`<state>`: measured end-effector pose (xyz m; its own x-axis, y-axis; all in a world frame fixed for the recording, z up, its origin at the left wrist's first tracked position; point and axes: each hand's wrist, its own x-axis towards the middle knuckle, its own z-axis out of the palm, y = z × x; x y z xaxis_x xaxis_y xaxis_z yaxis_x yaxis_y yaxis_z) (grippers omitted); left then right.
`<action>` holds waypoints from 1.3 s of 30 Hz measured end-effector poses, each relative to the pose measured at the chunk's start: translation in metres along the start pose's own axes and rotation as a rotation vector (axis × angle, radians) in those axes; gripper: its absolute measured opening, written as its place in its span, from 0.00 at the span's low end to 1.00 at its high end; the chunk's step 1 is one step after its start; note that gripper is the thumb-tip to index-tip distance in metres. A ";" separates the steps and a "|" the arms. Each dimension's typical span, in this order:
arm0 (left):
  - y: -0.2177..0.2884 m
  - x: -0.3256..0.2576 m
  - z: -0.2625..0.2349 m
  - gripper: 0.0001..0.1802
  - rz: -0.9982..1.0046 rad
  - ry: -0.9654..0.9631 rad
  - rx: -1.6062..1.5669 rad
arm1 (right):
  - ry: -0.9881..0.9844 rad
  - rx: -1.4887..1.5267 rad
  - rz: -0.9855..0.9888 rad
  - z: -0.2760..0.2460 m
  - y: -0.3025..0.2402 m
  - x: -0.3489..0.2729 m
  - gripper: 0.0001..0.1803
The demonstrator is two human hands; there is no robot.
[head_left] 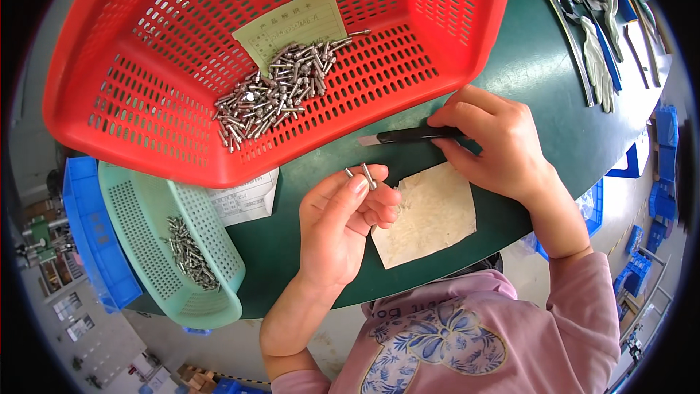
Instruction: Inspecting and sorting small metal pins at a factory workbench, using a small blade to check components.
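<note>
My left hand (337, 228) is closed, pinching small metal pins between its thumb and fingers. One headed pin (369, 176) stands up at the fingertips, and another pin end shows beside it. My right hand (499, 142) grips a black-handled knife (415, 133), its short pale blade pointing left, above and apart from the pins. Under and between my hands lies a worn beige sheet (430, 215). Just beyond, a large red perforated basket (302, 157) holds a heap of similar metal pins (281, 95) and a yellowish card (292, 23).
A pale green basket (230, 248) with more small metal parts (191, 255) sits at the left, beside a blue bin (91, 230). White paper (251, 201) lies partly under the red basket. Gloves (598, 66) and hand tools lie at the far right of the green table (539, 44).
</note>
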<state>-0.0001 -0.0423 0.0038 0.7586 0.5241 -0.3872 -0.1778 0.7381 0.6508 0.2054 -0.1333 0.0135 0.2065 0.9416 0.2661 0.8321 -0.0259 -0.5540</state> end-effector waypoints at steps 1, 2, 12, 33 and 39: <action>0.000 0.000 0.000 0.15 -0.012 -0.020 -0.029 | -0.001 -0.015 -0.020 0.000 0.000 0.001 0.11; 0.000 0.000 0.000 0.15 -0.013 -0.019 -0.028 | -0.002 -0.032 -0.039 0.000 0.000 0.001 0.10; 0.002 0.000 0.003 0.15 -0.078 -0.058 -0.102 | 0.095 0.029 -0.069 0.001 0.001 0.001 0.09; 0.001 0.003 -0.001 0.11 -0.167 -0.388 -0.409 | 0.272 0.049 -0.417 -0.008 -0.002 0.006 0.15; 0.003 0.003 0.000 0.10 -0.191 -0.412 -0.476 | 0.308 0.003 -0.422 -0.004 -0.003 0.006 0.16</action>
<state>0.0011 -0.0383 0.0046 0.9653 0.2296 -0.1244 -0.2024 0.9589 0.1988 0.2056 -0.1288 0.0199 -0.0042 0.7272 0.6864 0.8743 0.3358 -0.3504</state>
